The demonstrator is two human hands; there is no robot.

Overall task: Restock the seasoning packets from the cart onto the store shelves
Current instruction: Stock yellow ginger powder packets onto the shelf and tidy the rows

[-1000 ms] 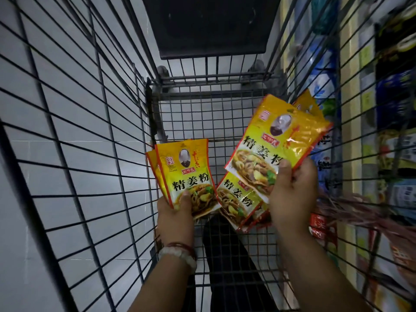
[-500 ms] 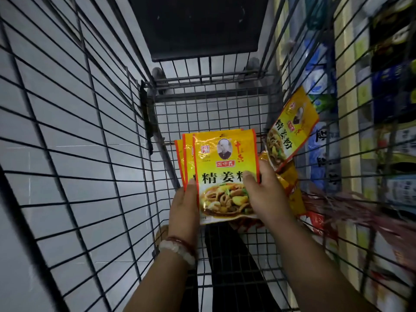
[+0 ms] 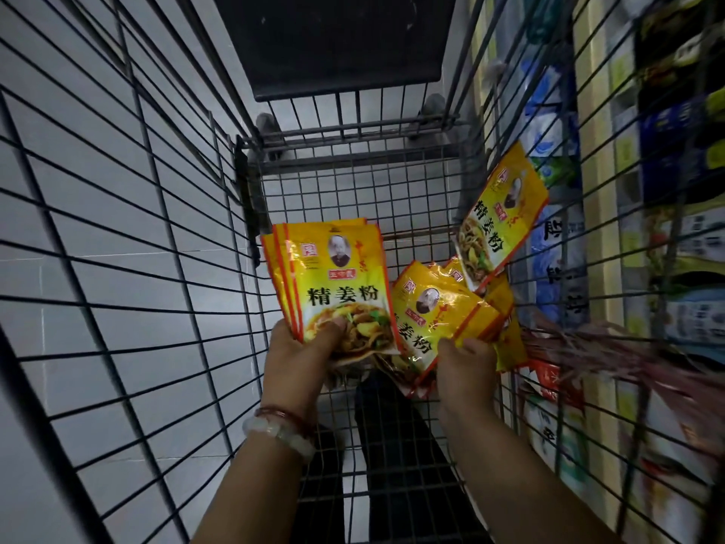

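I look down into a wire shopping cart (image 3: 353, 198). My left hand (image 3: 302, 359) grips a fanned stack of yellow seasoning packets (image 3: 333, 284) by their lower edge, thumb on the front packet. My right hand (image 3: 467, 367) is down in the cart, fingers closed on the corner of another yellow packet (image 3: 431, 308) that lies on a loose pile. One more yellow packet (image 3: 498, 217) leans upright against the cart's right wire wall.
Store shelves (image 3: 667, 229) with blue, green and white packaged goods run along the right, just outside the cart wall. A reddish mesh bag (image 3: 588, 347) pokes through the right wires. A dark panel (image 3: 341, 45) closes the cart's far end. Grey tiled floor lies to the left.
My right hand let go of the stack in my left hand, dropped to the pile in the cart and took hold of another packet. The left-hand stack gained a packet.
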